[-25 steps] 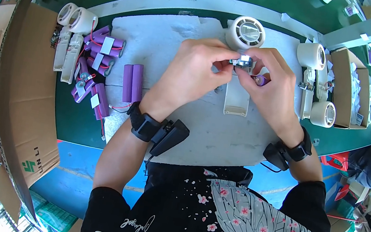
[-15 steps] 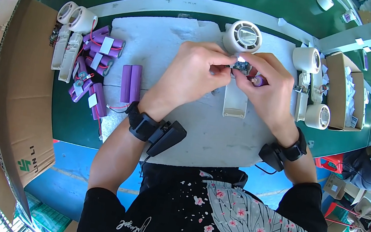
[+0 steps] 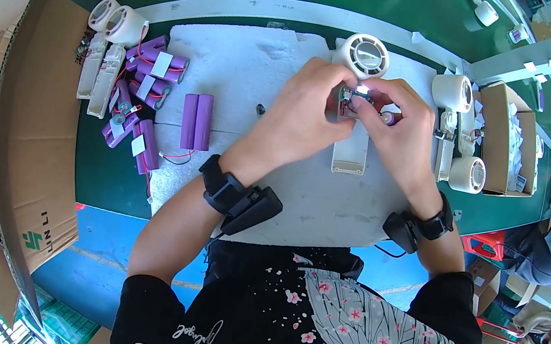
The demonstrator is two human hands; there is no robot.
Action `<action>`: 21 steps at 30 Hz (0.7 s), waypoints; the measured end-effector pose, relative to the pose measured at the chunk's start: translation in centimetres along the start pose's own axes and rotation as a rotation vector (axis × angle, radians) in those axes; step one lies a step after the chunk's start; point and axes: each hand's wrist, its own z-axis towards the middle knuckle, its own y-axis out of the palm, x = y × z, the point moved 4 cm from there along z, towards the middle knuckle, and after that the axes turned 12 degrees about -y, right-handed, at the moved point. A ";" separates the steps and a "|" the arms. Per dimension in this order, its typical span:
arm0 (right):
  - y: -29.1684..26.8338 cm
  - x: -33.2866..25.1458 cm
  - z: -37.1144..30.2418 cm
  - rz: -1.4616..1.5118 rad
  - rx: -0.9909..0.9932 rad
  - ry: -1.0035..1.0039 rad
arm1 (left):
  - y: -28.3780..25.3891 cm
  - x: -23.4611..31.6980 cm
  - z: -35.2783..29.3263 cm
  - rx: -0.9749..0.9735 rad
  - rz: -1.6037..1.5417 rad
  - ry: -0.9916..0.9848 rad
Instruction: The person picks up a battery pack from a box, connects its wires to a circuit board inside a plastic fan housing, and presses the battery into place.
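Over the pale work mat, both my hands meet at a white handheld fan with a round grilled head point(image 3: 366, 57) and an open handle shell point(image 3: 349, 156). A small circuit board point(image 3: 357, 97) sits between my fingers just below the head, next to a bright white light. My left hand point(image 3: 306, 105) is curled round the left side of the fan, its thumb and fingertips closed at the handle. My right hand point(image 3: 402, 124) presses its thumb at the board. A purple battery cell point(image 3: 389, 117) shows its end among the right fingers. Fingertips partly hide the contact.
Purple battery packs point(image 3: 151, 91) with red wires lie at left beside white fan shells point(image 3: 106, 77). One battery pair point(image 3: 197, 122) rests on the mat point(image 3: 250, 197). A tall cardboard box point(image 3: 44, 128) flanks the left. More fan parts point(image 3: 454, 92) and a small carton point(image 3: 500, 139) stand right.
My left hand has shifted from a fingertip pinch at the board to a wider curl round the fan. My right thumb has moved onto the board. A dark bit on the mat has come into view.
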 end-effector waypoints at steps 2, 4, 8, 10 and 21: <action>-0.1 -0.2 0.0 -0.011 -0.008 0.003 | 0.2 0.0 -0.1 -0.010 0.011 -0.004; -0.1 -0.4 0.0 -0.031 -0.027 0.003 | 0.3 -0.3 -0.1 -0.025 0.035 -0.012; -0.6 0.0 -0.2 -0.034 -0.080 0.017 | 0.2 0.0 0.0 -0.147 -0.046 -0.139; -0.7 -0.2 -0.2 -0.028 -0.098 0.016 | 0.0 -0.2 0.1 -0.163 -0.073 -0.137; -0.2 -0.4 -0.6 -0.102 -0.072 -0.071 | 0.0 -0.8 0.3 -0.228 -0.129 -0.245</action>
